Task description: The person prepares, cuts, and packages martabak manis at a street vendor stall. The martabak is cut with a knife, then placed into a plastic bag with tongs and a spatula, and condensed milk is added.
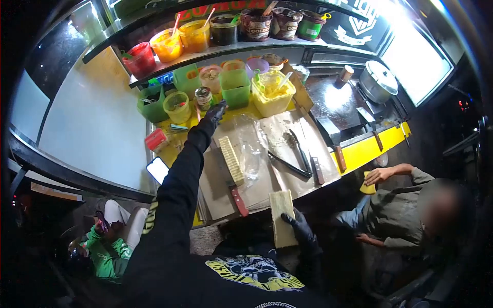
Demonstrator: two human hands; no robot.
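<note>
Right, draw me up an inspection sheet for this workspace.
Surface: brown paper over a yellow counter; dark specks near the tongs.
Job's things: pale block in hand; ridged block on the paper beside a red-handled knife.
Clutter: lit phone at the left; tubs and a jar along the back.
Hands: black-gloved right grips the pale block; left near the jar, contact unclear.
Cables: nothing seen.
Surroundings: one person at right, another lower left.

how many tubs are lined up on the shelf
7, left to right: red tub, orange tub, yellow-orange tub, black tub, first brown tub, second brown tub, green tub. Others may hide behind.
</note>
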